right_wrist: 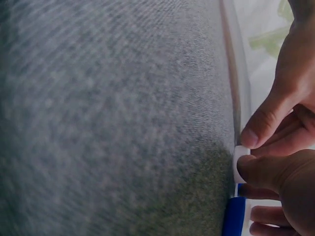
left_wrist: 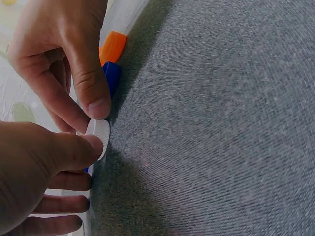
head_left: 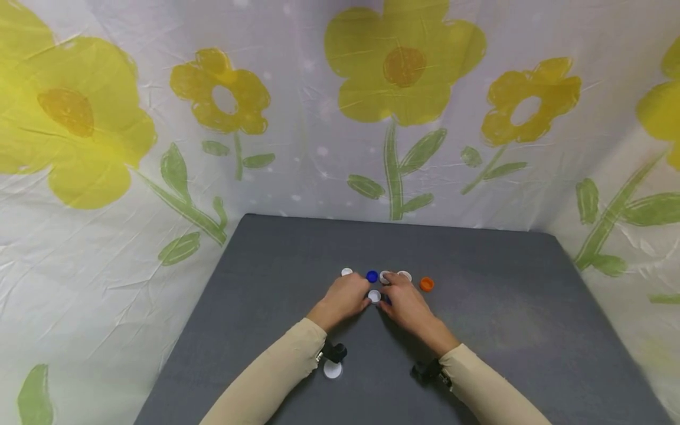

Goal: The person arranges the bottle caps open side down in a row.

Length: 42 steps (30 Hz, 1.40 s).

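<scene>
Both hands are thumbs-in over the grey bench (head_left: 494, 330): left hand (head_left: 347, 294) and right hand (head_left: 406, 302) each pinching one side of the same white cap (head_left: 374, 296), ribbed edge, right between them. Can't tell if it's got lettering, too small. Blue cap (head_left: 372, 277) sits just beyond it, orange cap (head_left: 427, 284) is off right, another white cap (head_left: 333, 370) by the left sleeve (head_left: 271, 369).
</scene>
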Tool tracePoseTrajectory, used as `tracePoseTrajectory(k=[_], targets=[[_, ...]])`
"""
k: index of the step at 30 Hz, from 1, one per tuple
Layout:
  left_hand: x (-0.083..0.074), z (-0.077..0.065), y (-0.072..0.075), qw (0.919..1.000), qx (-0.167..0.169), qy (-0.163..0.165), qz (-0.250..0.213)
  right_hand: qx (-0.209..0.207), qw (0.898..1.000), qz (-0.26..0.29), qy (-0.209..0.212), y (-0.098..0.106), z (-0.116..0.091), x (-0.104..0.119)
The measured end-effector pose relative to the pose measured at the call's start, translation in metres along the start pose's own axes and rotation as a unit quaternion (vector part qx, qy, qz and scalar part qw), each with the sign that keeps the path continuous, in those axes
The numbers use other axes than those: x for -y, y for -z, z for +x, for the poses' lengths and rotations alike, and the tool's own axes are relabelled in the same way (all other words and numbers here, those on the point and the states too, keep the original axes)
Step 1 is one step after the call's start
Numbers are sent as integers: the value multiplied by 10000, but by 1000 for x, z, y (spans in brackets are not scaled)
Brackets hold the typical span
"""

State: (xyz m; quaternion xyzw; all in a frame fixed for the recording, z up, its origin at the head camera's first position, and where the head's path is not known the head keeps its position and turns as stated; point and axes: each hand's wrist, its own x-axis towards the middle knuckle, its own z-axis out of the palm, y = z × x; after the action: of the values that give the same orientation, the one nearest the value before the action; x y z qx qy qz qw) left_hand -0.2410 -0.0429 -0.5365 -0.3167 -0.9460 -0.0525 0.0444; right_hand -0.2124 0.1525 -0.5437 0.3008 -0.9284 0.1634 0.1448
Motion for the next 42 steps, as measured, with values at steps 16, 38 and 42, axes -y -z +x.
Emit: tracePoseTrajectory(k=[16, 38, 42], targets=[[-2, -2, 0, 9997, -197, -21, 156, -251, 9992, 264, -134, -4, -1, 3], [9, -26, 19, 9939, -785, -574, -529, -597, 9954, 720, 194, 10, -8, 5], [9, -31, 24, 9930, -783, -766, -440, -745, 9943, 707, 293, 12, -14, 8]])
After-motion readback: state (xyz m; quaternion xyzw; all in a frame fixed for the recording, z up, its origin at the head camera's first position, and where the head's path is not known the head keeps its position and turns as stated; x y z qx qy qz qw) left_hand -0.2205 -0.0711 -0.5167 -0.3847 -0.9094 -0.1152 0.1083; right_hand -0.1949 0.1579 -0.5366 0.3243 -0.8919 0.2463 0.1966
